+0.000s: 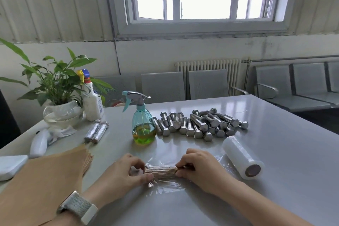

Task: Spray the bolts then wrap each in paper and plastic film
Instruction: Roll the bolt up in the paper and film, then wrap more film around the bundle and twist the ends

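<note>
Head view: on the near bench [275,180], the left hand [121,172] and right hand [200,167] each pinch one end of a paper-wrapped bolt [161,170] lying on film [165,187]. The far sprayer [144,128] holds green liquid. Bare bolts [200,124] lie to its right, the film roll [242,158] near right.

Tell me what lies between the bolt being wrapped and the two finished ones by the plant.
Only bare table. The wrapped bolt, held in both hands, has an open path to the finished bolts; the paper stack and spray bottle flank it.
</note>
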